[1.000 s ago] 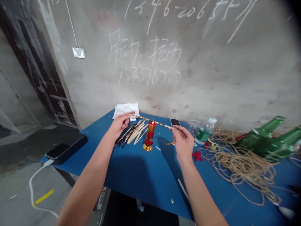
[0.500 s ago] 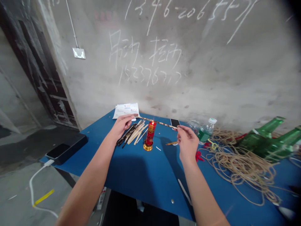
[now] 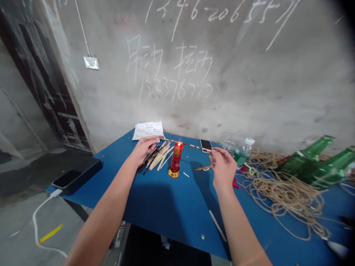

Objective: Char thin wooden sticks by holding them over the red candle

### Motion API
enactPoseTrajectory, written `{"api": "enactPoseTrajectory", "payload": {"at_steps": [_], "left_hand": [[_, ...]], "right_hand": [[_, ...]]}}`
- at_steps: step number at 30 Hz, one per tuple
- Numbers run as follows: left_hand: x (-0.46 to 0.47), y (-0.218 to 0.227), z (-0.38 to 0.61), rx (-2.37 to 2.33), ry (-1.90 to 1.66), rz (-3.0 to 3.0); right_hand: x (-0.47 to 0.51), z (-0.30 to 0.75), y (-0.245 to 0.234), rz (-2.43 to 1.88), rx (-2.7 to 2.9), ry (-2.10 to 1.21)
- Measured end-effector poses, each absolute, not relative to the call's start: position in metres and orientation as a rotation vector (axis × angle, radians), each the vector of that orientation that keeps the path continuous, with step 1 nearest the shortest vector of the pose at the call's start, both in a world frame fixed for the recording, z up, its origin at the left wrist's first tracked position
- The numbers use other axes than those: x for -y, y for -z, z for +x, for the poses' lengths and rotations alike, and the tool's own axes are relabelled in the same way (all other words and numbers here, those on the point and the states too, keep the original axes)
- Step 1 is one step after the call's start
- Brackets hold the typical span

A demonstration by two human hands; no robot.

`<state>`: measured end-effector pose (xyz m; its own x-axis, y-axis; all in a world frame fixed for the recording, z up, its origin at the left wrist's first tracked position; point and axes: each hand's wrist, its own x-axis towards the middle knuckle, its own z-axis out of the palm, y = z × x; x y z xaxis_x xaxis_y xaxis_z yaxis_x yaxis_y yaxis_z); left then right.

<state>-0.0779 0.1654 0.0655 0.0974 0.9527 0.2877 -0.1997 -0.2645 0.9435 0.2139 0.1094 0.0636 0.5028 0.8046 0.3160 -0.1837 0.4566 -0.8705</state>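
A thin strip with brown scorch marks, like bamboo or wood point(image 3: 191, 145), stretches nearly level between my two hands. My left hand point(image 3: 144, 149) pinches its left end, and my right hand point(image 3: 223, 164) pinches the right end. Under the middle of the strip stands a lit red candle point(image 3: 177, 157) on a gold base, its flame at or just touching the strip. Behind and below my left hand lies a pile of strips point(image 3: 158, 156), some pale and some blackened.
On the blue table point(image 3: 155, 199) are white papers point(image 3: 148, 130), a phone point(image 3: 205, 145), a plastic bottle point(image 3: 244, 151), a tangle of tan cord point(image 3: 283, 195) and green glass bottles point(image 3: 313, 157). A black box point(image 3: 77, 175) sits at the left edge. A concrete wall rises behind.
The strip's right end has tilted slightly lower, and my right hand has shifted a little to the right. Both hands keep their pinch, and the strip stays over the candle.
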Motion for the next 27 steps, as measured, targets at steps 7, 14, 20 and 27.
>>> {"api": "enactPoseTrajectory", "payload": {"at_steps": [7, 14, 20, 27], "left_hand": [[-0.162, -0.068, -0.075, -0.857, -1.39, 1.33], [-0.161, -0.068, -0.073, -0.877, -1.37, 1.364], [-0.16, -0.068, -0.07, -0.893, -1.378, 1.371], [-0.162, -0.063, -0.069, -0.924, -1.416, 1.365]], "right_hand": [[-0.11, 0.217, -0.064, -0.898, 0.819, -0.693], [-0.111, 0.222, -0.063, -0.9, 0.808, -0.676], [-0.111, 0.224, -0.065, -0.887, 0.8, -0.664], [-0.11, 0.226, -0.068, -0.877, 0.779, -0.655]]}}
